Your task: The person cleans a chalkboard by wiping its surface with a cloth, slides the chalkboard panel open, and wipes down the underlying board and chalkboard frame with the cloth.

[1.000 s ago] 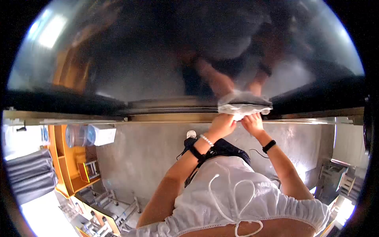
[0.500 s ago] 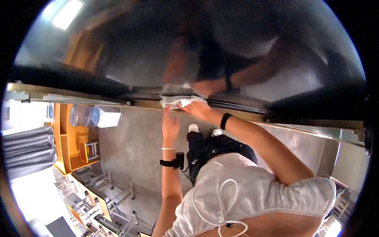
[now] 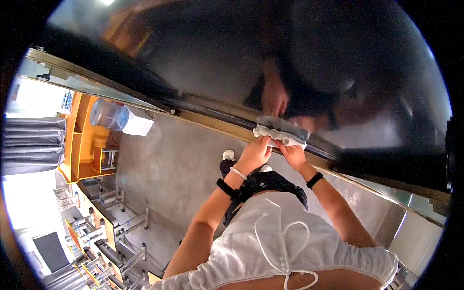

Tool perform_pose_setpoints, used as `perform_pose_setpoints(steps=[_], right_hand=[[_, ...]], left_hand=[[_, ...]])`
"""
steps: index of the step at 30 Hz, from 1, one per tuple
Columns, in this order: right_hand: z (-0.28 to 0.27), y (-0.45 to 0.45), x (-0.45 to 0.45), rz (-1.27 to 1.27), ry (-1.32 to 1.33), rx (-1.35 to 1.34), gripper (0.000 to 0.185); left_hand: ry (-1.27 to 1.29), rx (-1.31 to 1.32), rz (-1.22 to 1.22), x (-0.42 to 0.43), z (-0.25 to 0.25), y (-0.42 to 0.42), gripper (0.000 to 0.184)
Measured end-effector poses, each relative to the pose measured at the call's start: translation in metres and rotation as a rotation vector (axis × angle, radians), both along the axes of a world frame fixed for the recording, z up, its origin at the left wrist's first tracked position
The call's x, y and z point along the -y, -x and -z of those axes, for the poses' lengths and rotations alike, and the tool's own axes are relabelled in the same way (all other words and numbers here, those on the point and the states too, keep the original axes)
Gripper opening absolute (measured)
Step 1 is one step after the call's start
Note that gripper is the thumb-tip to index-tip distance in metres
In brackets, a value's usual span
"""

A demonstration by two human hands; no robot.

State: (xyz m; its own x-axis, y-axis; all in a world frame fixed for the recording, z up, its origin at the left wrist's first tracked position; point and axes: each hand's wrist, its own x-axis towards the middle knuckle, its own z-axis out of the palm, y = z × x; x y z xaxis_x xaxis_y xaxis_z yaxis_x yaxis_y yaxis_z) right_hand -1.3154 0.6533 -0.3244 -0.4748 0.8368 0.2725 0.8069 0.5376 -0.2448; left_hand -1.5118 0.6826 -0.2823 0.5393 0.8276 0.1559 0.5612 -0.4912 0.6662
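Observation:
A crumpled white cloth (image 3: 280, 135) lies against the lower edge of a large glossy dark panel (image 3: 208, 63), on its metal frame (image 3: 212, 126). My left hand (image 3: 255, 153), with a beaded bracelet and a black band at the wrist, pinches the cloth's left part. At the cloth's right part, my right hand (image 3: 293, 155), wearing a black wristband, grips it with thumb and fingers. The panel mirrors the cloth and both arms.
To the left stand an orange shelf (image 3: 83, 140), a water jug (image 3: 107, 115) and a white box (image 3: 138, 122). Several desks with metal legs (image 3: 108, 227) are at the lower left. Grey floor (image 3: 169, 169) shows below the frame.
The cloth has shifted right along the frame since half a second ago. My left hand has come onto it with fingers closed, and my view has tilted.

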Motion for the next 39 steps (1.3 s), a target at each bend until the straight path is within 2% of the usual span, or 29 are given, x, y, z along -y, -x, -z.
perform_pose_setpoints(steps=[1,2,5,6,9,10,11,13,14,17,18,20,21,22,25,28,32,35,39], right_hand=[[-0.005,0.006,-0.003,0.011,0.023,-0.077,0.038],[-0.007,0.013,-0.006,-0.005,-0.010,-0.040,0.035],[0.003,0.045,-0.018,0.065,0.156,-0.011,0.034],[0.001,0.060,-0.026,0.023,0.054,-0.048,0.034],[0.005,0.114,-0.054,0.022,0.043,-0.087,0.038],[0.018,0.130,-0.062,-0.010,0.040,0.086,0.040],[0.007,0.151,-0.077,-0.037,-0.063,-0.028,0.039],[0.003,0.189,-0.100,-0.101,0.024,0.047,0.044],[0.013,0.209,-0.113,-0.099,0.069,0.055,0.044],[0.017,0.272,-0.149,-0.124,0.008,-0.359,0.042],[0.010,0.288,-0.159,-0.141,0.056,-0.229,0.042],[-0.002,0.315,-0.174,-0.169,0.155,0.027,0.041],[0.001,0.326,-0.179,-0.177,0.168,0.034,0.041],[0.007,0.338,-0.185,-0.185,0.180,0.040,0.041],[0.008,0.346,-0.190,-0.213,0.104,0.024,0.040],[-0.010,0.338,-0.186,-0.212,0.048,0.024,0.038],[-0.017,0.336,-0.179,-0.164,0.079,0.010,0.037],[-0.018,0.337,-0.179,-0.181,0.098,0.026,0.052],[-0.009,0.341,-0.177,-0.158,0.033,-0.003,0.055]], left_hand=[[0.009,0.011,0.002,-0.003,-0.003,0.004,0.033],[-0.022,0.033,-0.013,-0.005,-0.006,0.006,0.033],[0.027,0.019,-0.041,-0.020,-0.005,0.032,0.034],[0.132,-0.018,-0.087,-0.025,-0.007,0.045,0.035],[0.103,0.054,-0.186,-0.045,-0.001,0.086,0.038],[0.145,0.018,-0.224,-0.052,0.002,0.103,0.040],[0.166,0.025,-0.274,-0.059,-0.002,0.119,0.041],[0.210,0.035,-0.377,-0.073,-0.013,0.150,0.042],[0.166,0.020,-0.459,-0.079,-0.002,0.165,0.043],[0.120,-0.011,-0.569,-0.104,-0.038,0.209,0.041],[-0.095,0.039,-0.575,-0.114,-0.040,0.225,0.042],[0.009,-0.014,-0.716,-0.127,-0.058,0.251,0.042],[0.059,-0.040,-0.785,-0.132,-0.066,0.261,0.042],[-0.183,-0.041,-0.720,-0.137,-0.061,0.272,0.042],[-0.169,-0.306,-0.709,-0.137,-0.054,0.284,0.043],[-0.199,-0.343,-0.785,-0.141,-0.056,0.290,0.033],[-0.155,-0.328,-0.837,-0.157,-0.059,0.315,0.028],[-0.148,-0.216,-0.873,-0.173,-0.056,0.345,0.027],[-0.130,-0.136,-0.835,-0.201,-0.042,0.400,0.029]])
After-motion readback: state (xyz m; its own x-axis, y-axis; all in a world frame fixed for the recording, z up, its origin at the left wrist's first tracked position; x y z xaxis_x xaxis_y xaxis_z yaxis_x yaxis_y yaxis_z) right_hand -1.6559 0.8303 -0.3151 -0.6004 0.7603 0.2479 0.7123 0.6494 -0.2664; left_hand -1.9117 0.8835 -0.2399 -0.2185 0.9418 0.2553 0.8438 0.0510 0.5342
